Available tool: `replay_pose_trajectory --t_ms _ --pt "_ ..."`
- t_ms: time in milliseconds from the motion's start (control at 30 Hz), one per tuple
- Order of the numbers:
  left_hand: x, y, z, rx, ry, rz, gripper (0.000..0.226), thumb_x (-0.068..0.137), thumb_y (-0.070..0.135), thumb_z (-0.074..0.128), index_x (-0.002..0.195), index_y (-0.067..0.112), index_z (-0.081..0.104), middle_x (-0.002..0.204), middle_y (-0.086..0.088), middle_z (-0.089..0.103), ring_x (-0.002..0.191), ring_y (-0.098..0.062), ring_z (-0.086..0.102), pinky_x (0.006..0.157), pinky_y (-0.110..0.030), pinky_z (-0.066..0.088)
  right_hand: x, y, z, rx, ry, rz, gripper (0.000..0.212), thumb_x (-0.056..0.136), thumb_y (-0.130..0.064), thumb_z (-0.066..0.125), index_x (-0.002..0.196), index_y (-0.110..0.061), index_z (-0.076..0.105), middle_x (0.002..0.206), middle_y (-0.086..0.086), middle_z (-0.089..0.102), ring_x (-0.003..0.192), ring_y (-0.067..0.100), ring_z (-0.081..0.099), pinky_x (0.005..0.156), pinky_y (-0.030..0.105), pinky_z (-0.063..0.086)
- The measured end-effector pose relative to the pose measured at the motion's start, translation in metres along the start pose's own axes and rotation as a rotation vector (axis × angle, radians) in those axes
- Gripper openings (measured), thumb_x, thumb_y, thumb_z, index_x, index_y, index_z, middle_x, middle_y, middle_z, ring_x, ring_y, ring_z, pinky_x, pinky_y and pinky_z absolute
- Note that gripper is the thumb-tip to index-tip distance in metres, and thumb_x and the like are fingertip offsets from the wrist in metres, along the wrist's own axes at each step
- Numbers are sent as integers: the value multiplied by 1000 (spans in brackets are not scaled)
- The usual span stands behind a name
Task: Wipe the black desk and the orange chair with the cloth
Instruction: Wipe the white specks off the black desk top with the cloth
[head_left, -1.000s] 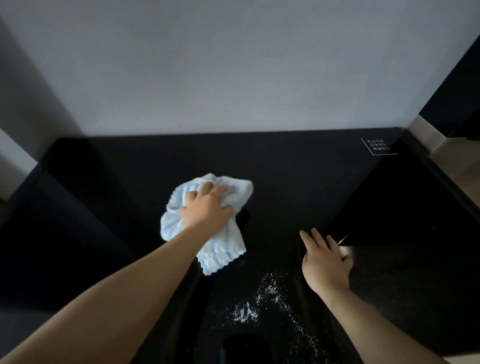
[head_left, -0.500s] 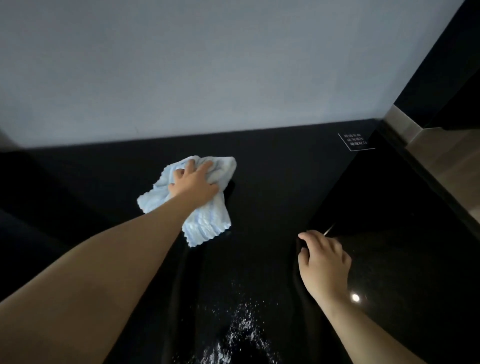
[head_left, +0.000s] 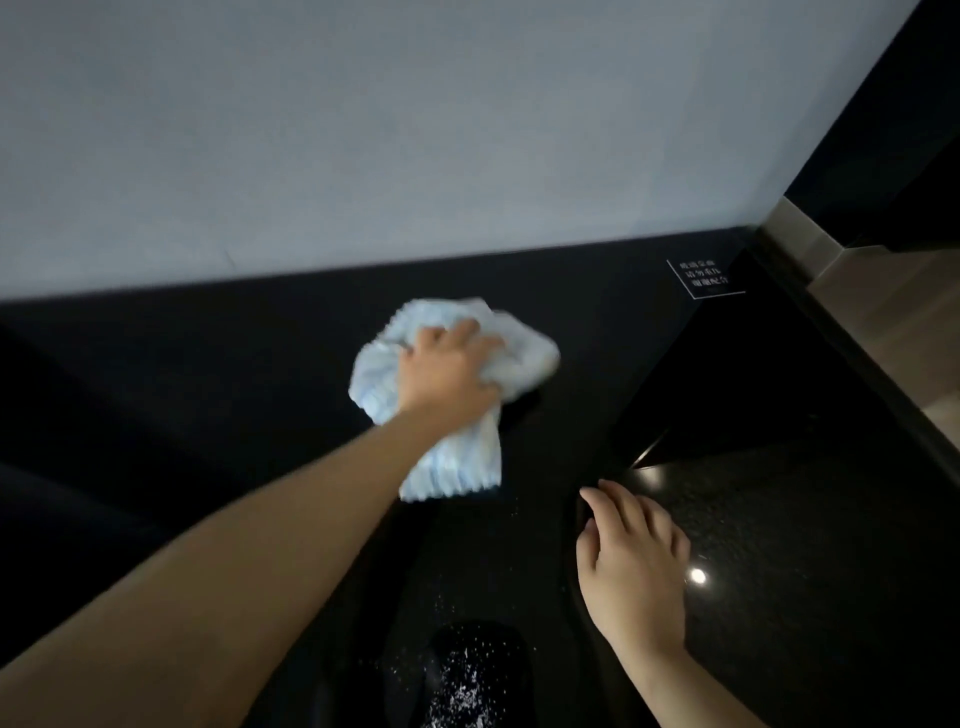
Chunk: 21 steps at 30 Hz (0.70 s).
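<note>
Where blurred, cloth (head_left: 457, 364) beneath left hand (head_left: 447, 371).

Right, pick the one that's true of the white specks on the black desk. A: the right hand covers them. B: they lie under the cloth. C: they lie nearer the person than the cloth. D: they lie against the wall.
C: the white specks sit at the bottom, nearer than the cloth.

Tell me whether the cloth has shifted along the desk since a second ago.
Yes. The cloth has slid right, closer to the white label on the desk.
</note>
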<state>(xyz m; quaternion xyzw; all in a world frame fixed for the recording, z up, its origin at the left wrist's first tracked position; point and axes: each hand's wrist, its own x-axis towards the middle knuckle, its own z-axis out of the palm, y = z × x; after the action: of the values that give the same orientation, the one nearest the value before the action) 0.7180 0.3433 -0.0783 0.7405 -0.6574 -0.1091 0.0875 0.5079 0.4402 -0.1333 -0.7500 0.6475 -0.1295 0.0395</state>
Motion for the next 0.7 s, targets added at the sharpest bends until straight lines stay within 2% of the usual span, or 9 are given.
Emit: replay_pose_trajectory --t_ms 100,167,300,400,467,533,600,633,700 --pt "39 -14 -7 -15 -171 -224 59 86 40 49 139 51 26 155 8 11 139 -32 10 106 -53 25 1 1 0 -10 9 -20 42 82 -27 35 106 -18 69 111 0 67 101 27 61 83 46 48" --pt "39 -6 -2 45 -262 -231 55 87 43 44 138 52 27 154 8 15 140 -33 11 105 -56 25 1 1 1 -16 27 -28 42 82 -27 35 106 -19 68 111 -1 67 101 26 61 82 45 48" --pt "-18 22 7 124 -208 11 47 87 44 45 132 55 34 147 10 27 135 -30 20 100 -50 30 0 3 2 -33 19 -30 41 82 -27 36 106 -19 68 111 0 67 101 27 60 82 46 48" --pt "-86 28 15 143 -247 203 48 86 40 49 130 54 37 145 16 29 134 -26 20 103 -44 26 -1 5 5 -27 20 -41 28 80 -21 60 107 -16 68 113 4 66 103 30 61 83 49 48" --pt "-119 20 16 81 -287 252 45 85 35 52 125 52 46 139 22 34 132 -21 22 102 -40 27 -2 5 5 -16 9 -41 32 76 -16 71 108 -15 68 113 5 66 103 31 61 83 49 47" --pt "-127 5 9 -55 -187 188 43 81 31 56 119 49 53 132 24 42 127 -19 32 101 -37 32 -2 4 5 8 25 -38 32 78 -12 69 110 -14 68 114 6 66 104 32 61 84 50 46" --pt "-116 -9 3 -98 -34 47 47 82 30 57 124 49 49 141 19 36 127 -21 32 97 -37 34 -3 3 4 19 57 -42 30 80 -10 65 109 -13 68 114 7 66 103 33 61 84 50 46" --pt "-109 -13 1 -80 -28 -39 51 84 32 56 129 52 43 149 15 25 131 -23 26 98 -38 35 -3 2 4 14 74 -45 29 81 -10 62 109 -12 68 113 7 67 102 33 61 84 50 46" --pt "-100 -10 2 18 -167 -158 55 87 41 51 134 59 28 155 8 8 137 -29 14 100 -45 34 -5 2 4 18 72 -47 30 82 -7 62 111 -11 67 115 8 66 104 35 60 85 51 45"
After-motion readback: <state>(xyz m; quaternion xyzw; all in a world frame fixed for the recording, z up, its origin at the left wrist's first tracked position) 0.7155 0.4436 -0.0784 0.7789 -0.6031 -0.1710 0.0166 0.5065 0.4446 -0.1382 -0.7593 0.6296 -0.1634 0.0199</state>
